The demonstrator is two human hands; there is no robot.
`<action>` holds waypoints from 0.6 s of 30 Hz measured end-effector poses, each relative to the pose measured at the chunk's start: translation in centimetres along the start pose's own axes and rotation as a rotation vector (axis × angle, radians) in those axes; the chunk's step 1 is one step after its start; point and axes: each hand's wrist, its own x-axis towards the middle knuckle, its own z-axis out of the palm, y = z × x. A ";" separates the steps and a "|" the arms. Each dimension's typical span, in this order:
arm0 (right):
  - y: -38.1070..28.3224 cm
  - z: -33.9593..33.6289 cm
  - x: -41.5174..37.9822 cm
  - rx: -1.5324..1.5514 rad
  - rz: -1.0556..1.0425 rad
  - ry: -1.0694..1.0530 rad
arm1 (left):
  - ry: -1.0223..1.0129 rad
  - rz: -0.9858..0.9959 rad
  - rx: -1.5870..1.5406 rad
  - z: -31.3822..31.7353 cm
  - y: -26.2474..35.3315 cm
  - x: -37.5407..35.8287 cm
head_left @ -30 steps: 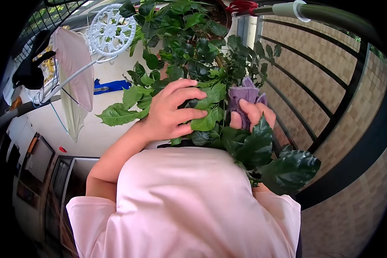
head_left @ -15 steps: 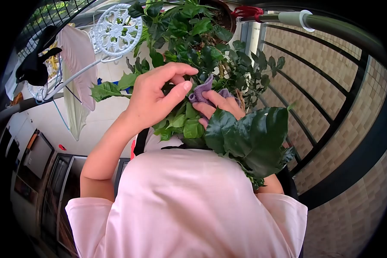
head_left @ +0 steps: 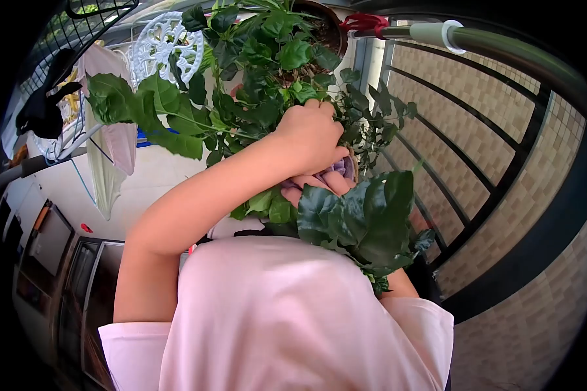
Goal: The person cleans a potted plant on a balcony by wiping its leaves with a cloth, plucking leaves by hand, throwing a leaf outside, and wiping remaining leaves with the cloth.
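Note:
My left hand reaches across to the middle of the leafy plant, its fingers curled down among stems and leaves. What those fingers pinch is hidden. Just below it, my right hand is wrapped round a crumpled purple cloth, close under my left thumb. Large dark glossy leaves cover my right wrist and forearm. Smaller light green leaves hang to the left of the cloth.
A brown pot stands at the top behind the foliage. Dark railing bars run down the right, below a rail with a red tie. A white ornate metal rack and hanging cloths are at the left.
My left hand has moved right and its fingers have closed among the leaves. Broad leaves at the left have swung up and outward. The view has shifted slightly.

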 end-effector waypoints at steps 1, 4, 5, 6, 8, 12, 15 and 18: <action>-0.3 -0.3 -0.8 0.002 0.055 -0.073 | -0.009 -0.043 -0.033 -0.1 0.1 -0.9; -0.6 -2.8 -2.4 0.191 0.191 -0.142 | 0.063 -0.099 -0.157 1.0 -0.1 -2.7; -0.3 -3.7 -2.4 0.359 0.187 -0.042 | 0.113 -0.088 -0.192 1.6 -0.3 -3.0; 0.1 -4.6 -2.4 0.523 0.168 0.055 | 0.165 -0.077 -0.229 2.0 -0.4 -3.3; 0.3 -5.3 -3.4 0.557 0.236 0.133 | 0.230 -0.064 -0.237 2.5 -0.4 -3.9; 1.8 -5.3 -2.9 0.306 0.151 0.381 | 0.275 -0.059 -0.280 2.9 0.3 -4.9; 2.4 -4.2 -0.1 0.316 0.351 0.541 | 0.259 -0.051 -0.248 3.6 0.7 -5.1; 4.9 -4.6 1.5 0.356 0.360 0.383 | 0.324 -0.026 -0.228 4.0 1.0 -5.2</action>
